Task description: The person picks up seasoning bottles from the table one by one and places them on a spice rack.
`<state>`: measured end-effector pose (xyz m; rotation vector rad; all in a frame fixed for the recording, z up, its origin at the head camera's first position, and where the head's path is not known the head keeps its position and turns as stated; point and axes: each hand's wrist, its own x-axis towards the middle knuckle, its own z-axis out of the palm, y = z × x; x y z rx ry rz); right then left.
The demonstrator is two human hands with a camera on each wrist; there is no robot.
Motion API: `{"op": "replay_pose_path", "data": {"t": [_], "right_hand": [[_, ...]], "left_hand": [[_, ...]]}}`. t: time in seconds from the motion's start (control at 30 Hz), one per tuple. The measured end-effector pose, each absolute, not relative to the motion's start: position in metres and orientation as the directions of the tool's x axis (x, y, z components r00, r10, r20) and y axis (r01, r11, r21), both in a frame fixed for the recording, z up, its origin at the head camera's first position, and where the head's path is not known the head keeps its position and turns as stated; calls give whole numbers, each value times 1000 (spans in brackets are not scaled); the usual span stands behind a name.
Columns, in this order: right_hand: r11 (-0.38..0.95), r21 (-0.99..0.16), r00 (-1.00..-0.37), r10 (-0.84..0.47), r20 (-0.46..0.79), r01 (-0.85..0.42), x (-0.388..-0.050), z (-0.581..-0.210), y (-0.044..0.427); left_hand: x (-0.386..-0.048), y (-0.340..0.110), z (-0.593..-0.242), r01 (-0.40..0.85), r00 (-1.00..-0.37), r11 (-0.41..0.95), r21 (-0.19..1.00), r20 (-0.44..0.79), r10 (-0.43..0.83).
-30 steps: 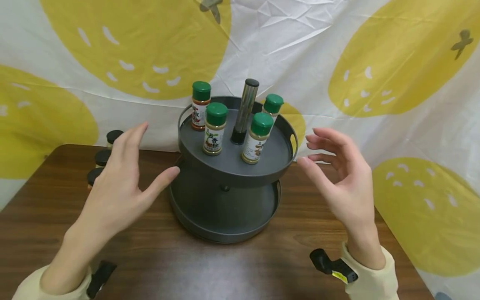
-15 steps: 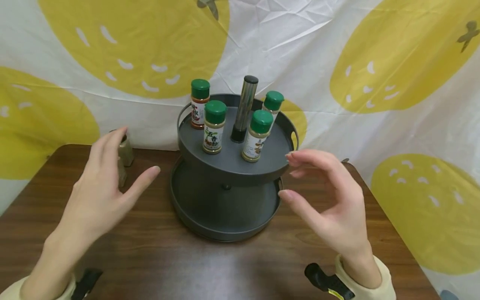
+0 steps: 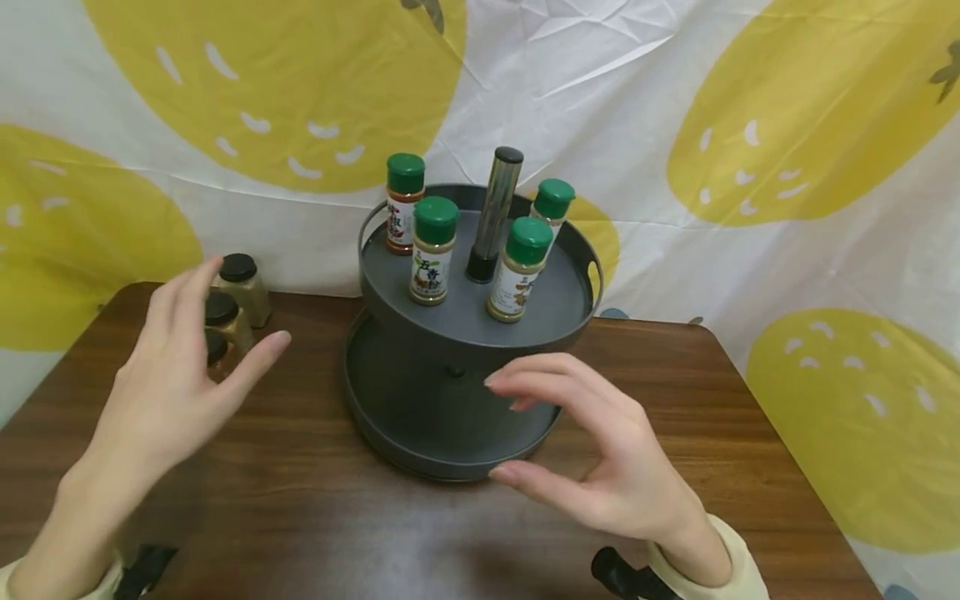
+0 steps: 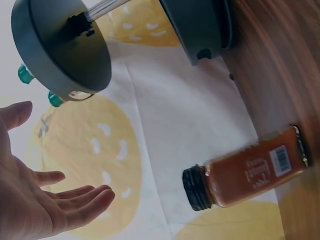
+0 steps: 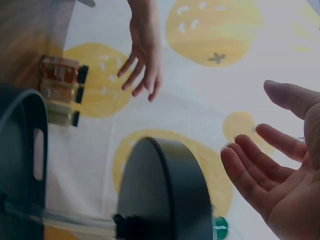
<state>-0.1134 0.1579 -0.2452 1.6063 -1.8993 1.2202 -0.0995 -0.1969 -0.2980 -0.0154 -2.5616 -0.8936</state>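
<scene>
The work seems to be between grips, with both hands free and raised about the spice rack. The left hand (image 3: 168,375), left of centre, has its thumb spread wide from nearly straight fingers and has hold of nothing; in the head view it partly covers three jars (image 3: 238,327) with black lids, but the left wrist view shows it well apart from the nearest one. The right hand (image 3: 615,467), lower right of centre, makes a wide, gently bent C, also with nothing in it; it overlaps the lower tier (image 3: 420,417) in the head view, and the right wrist view shows its fingers apart from the rack. Mid-frame on the table (image 3: 300,508) stands that rack, with four green-capped shakers (image 3: 431,271) upright around the post (image 3: 497,208) on the upper tier (image 3: 461,321). Loading that tier looks done, I judge, while the jars, side by side at the table's far left, are not on the rack. If they are the next things handled, the move calls for the left hand to come down and close on one jar without tipping its neighbours.
</scene>
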Motion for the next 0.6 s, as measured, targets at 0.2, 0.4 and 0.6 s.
{"op": "replay_pose_path", "data": {"t": [0.2, 0.4, 0.6], "right_hand": [[-26, -428, -292, -692, 660, -904, -113, -264, 151], [28, -470, -334, -741, 583, -882, -120, -283, 149], [67, -517, -380, -759, 529, -853, -131, -306, 147]], "left_hand": [[-103, -204, -304, 119, -921, 798, 590, 366, -133], [-107, -213, -311, 92, -925, 804, 588, 350, -150], [-108, -225, -321, 42, -932, 814, 579, 317, -177]]}}
